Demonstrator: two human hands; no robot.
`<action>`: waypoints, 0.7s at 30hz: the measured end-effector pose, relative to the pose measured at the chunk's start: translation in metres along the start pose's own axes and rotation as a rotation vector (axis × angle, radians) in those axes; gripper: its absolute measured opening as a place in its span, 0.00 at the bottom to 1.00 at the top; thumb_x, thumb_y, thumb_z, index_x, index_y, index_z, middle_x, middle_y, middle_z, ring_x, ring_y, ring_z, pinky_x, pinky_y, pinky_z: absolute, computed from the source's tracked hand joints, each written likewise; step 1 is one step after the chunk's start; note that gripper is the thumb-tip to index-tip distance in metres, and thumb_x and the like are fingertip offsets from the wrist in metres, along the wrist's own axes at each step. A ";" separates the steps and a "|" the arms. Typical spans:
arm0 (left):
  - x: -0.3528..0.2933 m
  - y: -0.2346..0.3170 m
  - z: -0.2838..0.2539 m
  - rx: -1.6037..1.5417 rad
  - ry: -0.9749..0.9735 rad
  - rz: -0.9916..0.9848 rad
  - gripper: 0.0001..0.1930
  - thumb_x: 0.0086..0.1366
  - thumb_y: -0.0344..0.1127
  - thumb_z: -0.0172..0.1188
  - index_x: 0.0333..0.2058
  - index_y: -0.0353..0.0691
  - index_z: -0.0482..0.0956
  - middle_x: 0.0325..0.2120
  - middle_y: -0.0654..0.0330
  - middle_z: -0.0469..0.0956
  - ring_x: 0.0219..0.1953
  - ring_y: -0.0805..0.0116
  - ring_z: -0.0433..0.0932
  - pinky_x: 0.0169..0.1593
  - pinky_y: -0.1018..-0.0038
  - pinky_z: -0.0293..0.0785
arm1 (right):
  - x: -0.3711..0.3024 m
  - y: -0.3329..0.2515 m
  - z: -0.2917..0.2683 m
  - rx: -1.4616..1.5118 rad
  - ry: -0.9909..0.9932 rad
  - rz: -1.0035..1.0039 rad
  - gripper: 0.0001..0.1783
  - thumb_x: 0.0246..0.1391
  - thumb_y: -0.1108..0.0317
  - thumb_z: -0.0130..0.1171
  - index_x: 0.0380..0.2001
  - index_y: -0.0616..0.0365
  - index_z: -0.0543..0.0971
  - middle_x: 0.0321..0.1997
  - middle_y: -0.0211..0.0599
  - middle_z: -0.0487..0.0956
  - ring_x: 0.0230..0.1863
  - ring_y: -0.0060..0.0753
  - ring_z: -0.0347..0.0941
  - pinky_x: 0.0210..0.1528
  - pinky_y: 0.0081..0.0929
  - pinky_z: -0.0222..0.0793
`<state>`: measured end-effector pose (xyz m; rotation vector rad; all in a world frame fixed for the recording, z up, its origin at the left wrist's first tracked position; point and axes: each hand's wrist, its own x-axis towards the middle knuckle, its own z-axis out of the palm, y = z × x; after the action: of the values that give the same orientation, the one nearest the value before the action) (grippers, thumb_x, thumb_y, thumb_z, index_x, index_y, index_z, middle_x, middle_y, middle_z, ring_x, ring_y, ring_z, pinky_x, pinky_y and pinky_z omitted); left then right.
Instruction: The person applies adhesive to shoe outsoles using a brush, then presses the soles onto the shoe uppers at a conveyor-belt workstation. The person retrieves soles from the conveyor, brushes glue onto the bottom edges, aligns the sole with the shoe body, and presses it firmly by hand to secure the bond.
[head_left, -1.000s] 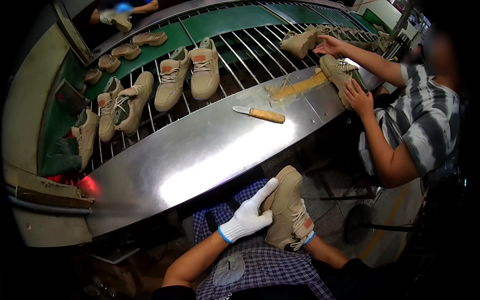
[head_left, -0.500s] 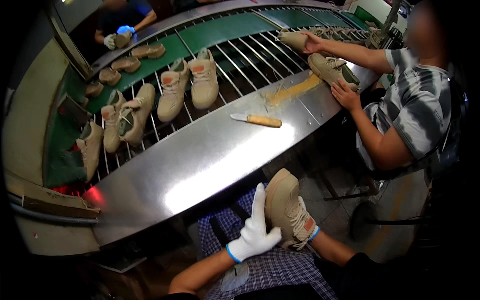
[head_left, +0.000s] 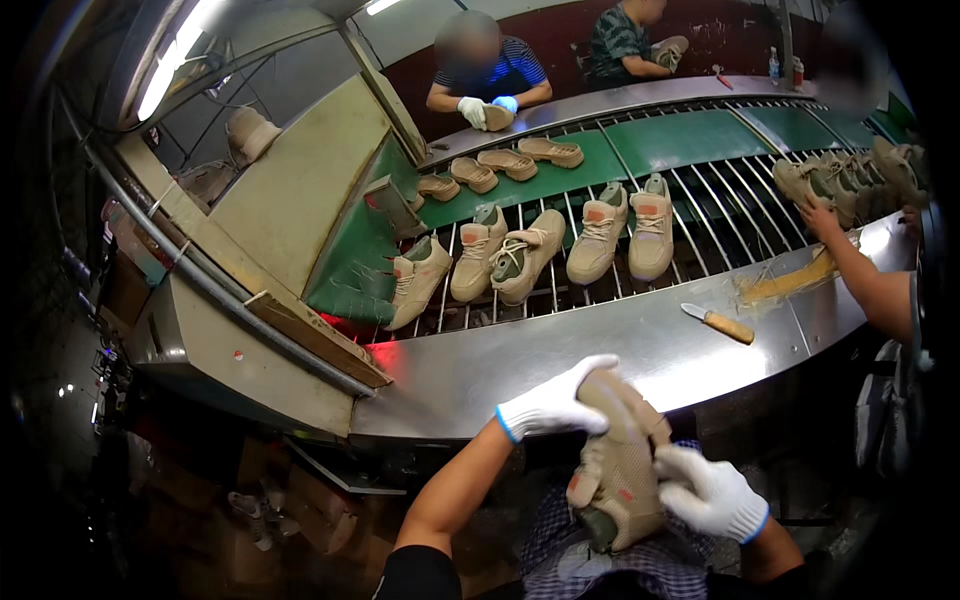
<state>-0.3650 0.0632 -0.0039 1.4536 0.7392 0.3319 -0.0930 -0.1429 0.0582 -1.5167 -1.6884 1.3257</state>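
Grey metal pipe (head_left: 215,268) slants down at the far left. Next come five tan shoes (head_left: 597,240) in a row, just past the silver table (head_left: 480,385). Behind them, four soles (head_left: 549,152) lie on the green belt (head_left: 675,140). Closer in, the left hand (head_left: 555,400) wears a white glove and grips the toe of the held shoe (head_left: 622,470). That shoe is in front of the person, toe up and heel down, over the checked cloth (head_left: 650,583) on the lap. I cannot tell if the heel rests there. The right hand (head_left: 712,492) is half curled beside the sole, too blurry to tell if it touches. My guess is that this step is working at the sole's edge. The next move seems to need a steady left hand and careful right fingers. Farther right, a knife (head_left: 717,324) with a wooden handle lies on the table. Last, another person's hand (head_left: 822,218) is at more shoes (head_left: 845,185).
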 end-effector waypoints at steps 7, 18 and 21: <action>-0.007 -0.028 0.006 0.400 0.079 0.092 0.39 0.54 0.56 0.81 0.59 0.40 0.80 0.47 0.53 0.86 0.51 0.58 0.84 0.58 0.63 0.78 | 0.030 0.033 0.026 -0.546 0.203 -0.263 0.36 0.51 0.70 0.66 0.65 0.62 0.73 0.64 0.58 0.76 0.48 0.57 0.84 0.50 0.47 0.83; -0.002 -0.016 0.005 0.167 -0.015 -0.014 0.37 0.55 0.44 0.83 0.60 0.39 0.77 0.50 0.55 0.84 0.54 0.64 0.81 0.61 0.66 0.77 | 0.106 0.049 0.032 -0.586 0.366 -0.502 0.25 0.59 0.71 0.63 0.61 0.58 0.78 0.53 0.47 0.83 0.42 0.49 0.85 0.41 0.38 0.84; -0.004 -0.022 0.003 0.138 -0.034 -0.039 0.40 0.52 0.39 0.84 0.62 0.38 0.74 0.54 0.55 0.81 0.57 0.65 0.80 0.63 0.66 0.76 | 0.119 0.046 0.030 -0.607 0.336 -0.467 0.23 0.63 0.67 0.63 0.61 0.54 0.78 0.47 0.43 0.84 0.40 0.48 0.85 0.39 0.39 0.83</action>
<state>-0.3709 0.0554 -0.0242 1.5684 0.7744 0.2291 -0.1279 -0.0453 -0.0216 -1.4046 -2.1363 0.3064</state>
